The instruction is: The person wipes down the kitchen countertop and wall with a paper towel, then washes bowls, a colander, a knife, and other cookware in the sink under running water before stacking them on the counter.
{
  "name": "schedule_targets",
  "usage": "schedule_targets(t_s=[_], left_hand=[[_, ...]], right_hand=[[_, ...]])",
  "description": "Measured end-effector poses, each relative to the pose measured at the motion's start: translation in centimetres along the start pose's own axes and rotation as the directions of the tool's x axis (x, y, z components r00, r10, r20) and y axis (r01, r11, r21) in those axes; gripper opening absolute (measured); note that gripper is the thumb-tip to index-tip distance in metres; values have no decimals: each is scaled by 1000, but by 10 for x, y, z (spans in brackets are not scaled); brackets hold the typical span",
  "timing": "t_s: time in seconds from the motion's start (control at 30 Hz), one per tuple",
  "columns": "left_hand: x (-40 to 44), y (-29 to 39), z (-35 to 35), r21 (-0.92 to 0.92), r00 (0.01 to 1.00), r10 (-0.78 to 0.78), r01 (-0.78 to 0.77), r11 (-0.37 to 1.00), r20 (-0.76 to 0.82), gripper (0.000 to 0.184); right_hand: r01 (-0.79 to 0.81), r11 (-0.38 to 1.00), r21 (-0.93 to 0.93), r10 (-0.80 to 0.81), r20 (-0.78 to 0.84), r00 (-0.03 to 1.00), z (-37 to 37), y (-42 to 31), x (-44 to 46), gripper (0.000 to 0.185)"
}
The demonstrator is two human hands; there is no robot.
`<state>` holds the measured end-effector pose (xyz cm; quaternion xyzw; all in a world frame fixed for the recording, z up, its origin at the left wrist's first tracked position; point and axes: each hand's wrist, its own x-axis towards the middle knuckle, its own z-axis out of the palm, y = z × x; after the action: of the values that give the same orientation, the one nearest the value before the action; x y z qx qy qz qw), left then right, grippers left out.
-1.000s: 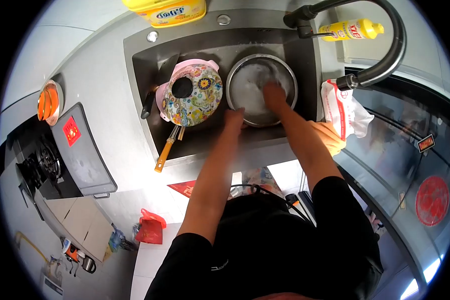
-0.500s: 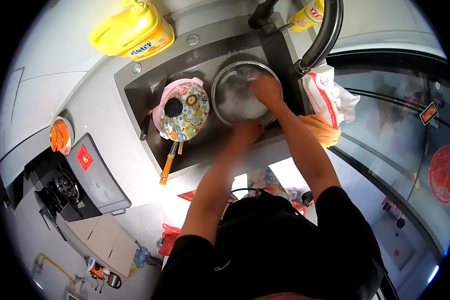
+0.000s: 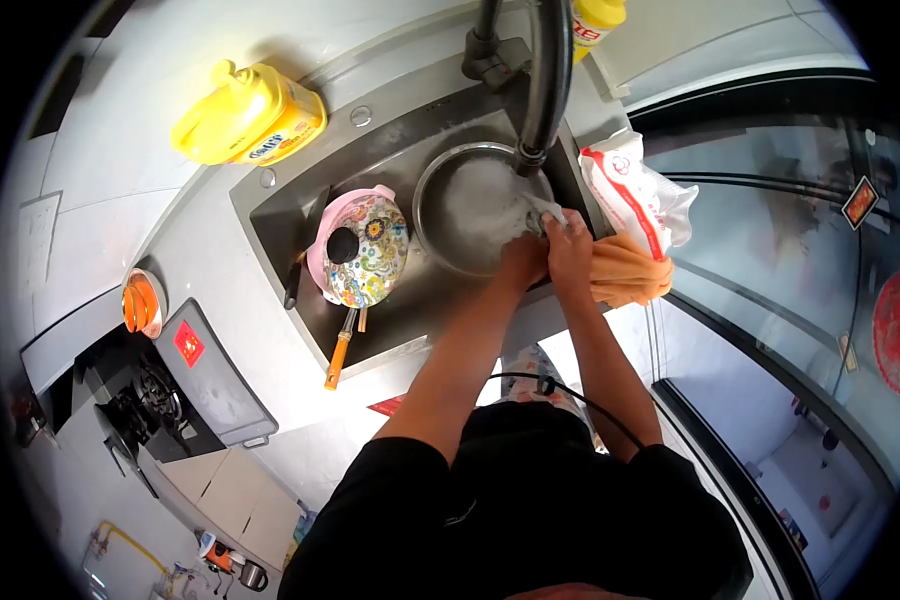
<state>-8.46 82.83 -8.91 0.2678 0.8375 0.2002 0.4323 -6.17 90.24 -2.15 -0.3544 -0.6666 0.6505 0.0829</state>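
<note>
The right hand (image 3: 569, 245) has drawn back from inside the metal basin (image 3: 431, 225), which sits in the sink (image 3: 400, 325), joining the left hand (image 3: 525, 258) by the basin's near-right rim, right fingers clamped on a whitish cloth (image 3: 544, 206), left ones unclear, so work seems shifted to the cloth.

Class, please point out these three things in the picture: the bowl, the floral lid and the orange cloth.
Bowl (image 3: 430, 219): head view, on its inner wall.
Floral lid (image 3: 377, 254): head view, on its patterned top.
Orange cloth (image 3: 628, 273): head view, on its folds.
</note>
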Motion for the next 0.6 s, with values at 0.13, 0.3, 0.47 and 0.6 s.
schedule_targets(t_s=[0.13, 0.3, 0.47, 0.6], left_hand=[[11, -1, 14, 69, 974, 40, -25, 997, -224, 26], [-11, 10, -10, -63, 952, -86, 70, 996, -294, 23], [-67, -3, -50, -311, 832, -173, 1, 950, -527, 26], [-84, -12, -75, -431, 691, -159, -239, 870, -705, 16]], right_hand=[[123, 981, 148, -122, -16, 992, -6, -13, -5, 21], [230, 972, -56, -234, -63, 970, -24, -27, -11, 24], [504, 773, -386, -477, 172, 862, -14, -22, -24, 35], [531, 747, -399, -419, 336, 843, 36, 0, -18, 48]])
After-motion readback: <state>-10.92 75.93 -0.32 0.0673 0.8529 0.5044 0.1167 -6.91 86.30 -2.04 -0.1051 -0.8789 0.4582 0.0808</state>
